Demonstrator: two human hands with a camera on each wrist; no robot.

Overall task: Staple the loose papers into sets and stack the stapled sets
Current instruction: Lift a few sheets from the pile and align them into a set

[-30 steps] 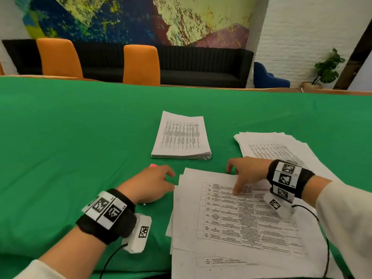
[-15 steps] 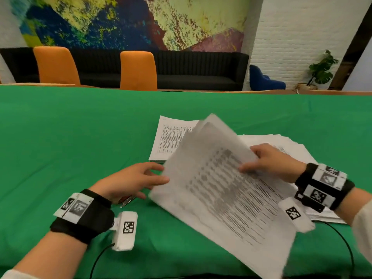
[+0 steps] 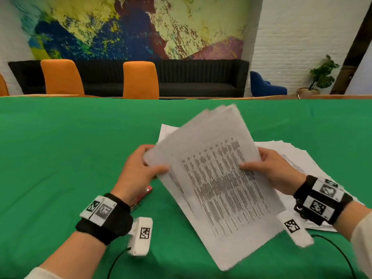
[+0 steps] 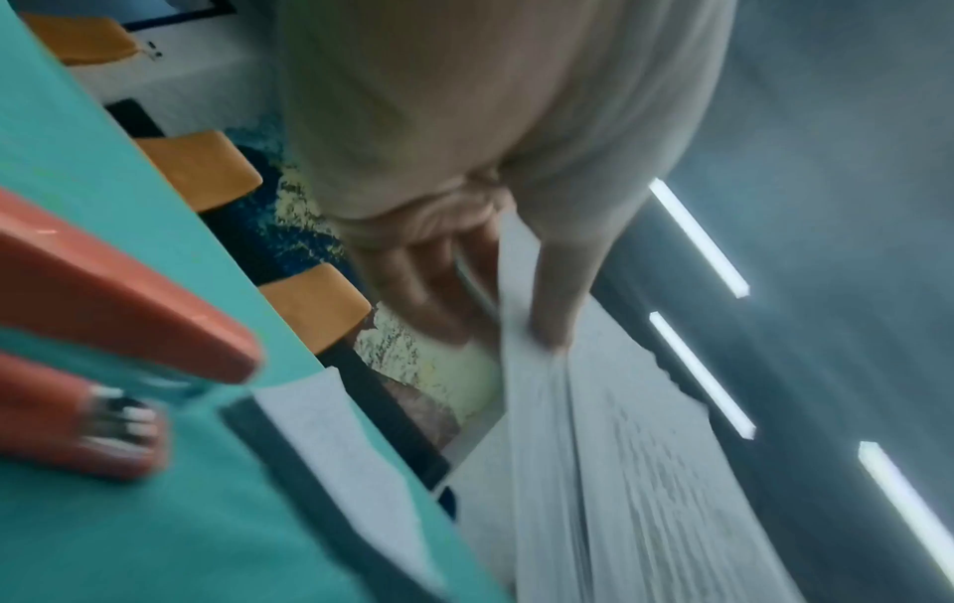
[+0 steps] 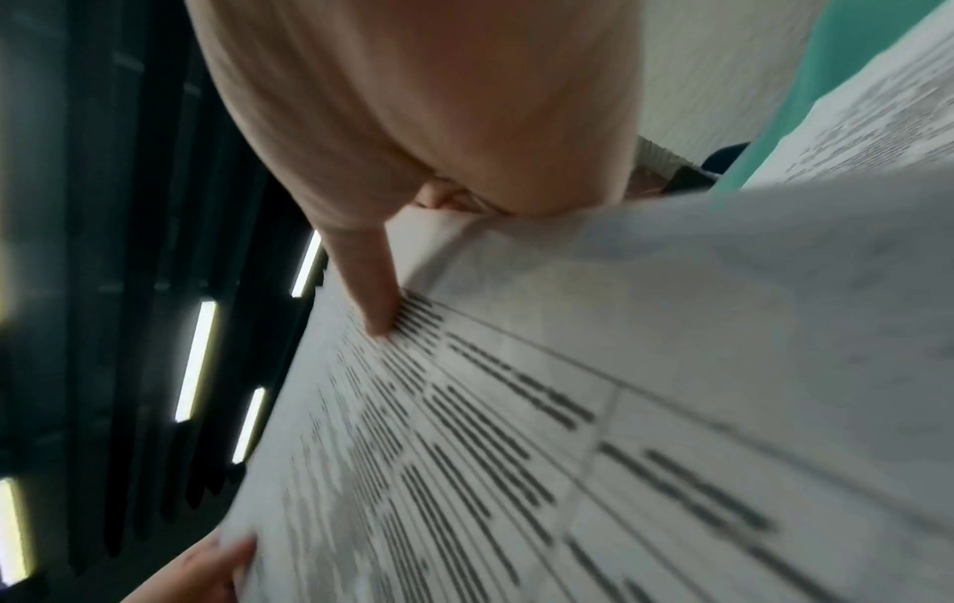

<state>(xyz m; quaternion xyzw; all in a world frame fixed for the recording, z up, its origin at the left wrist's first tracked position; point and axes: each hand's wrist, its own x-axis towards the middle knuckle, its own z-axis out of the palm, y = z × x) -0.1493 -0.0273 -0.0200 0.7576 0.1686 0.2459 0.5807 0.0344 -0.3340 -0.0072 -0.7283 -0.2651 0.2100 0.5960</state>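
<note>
Both hands hold a loose set of printed papers tilted up above the green table. My left hand pinches its left edge, thumb on top. My right hand grips the right edge, thumb lying on the print. The papers fill much of both wrist views. A red stapler lies on the cloth under my left wrist, large and blurred in the left wrist view. The stapled stack lies behind the lifted set, mostly hidden. More loose papers lie at the right.
The green table stretches wide to the left and back. Two orange chairs and a black sofa stand beyond its far edge. Wrist camera cables trail near the front edge.
The right hand lifted the set off the table. The left hand left the stapler area and took the set's left edge. The set now stands higher, between both hands.
</note>
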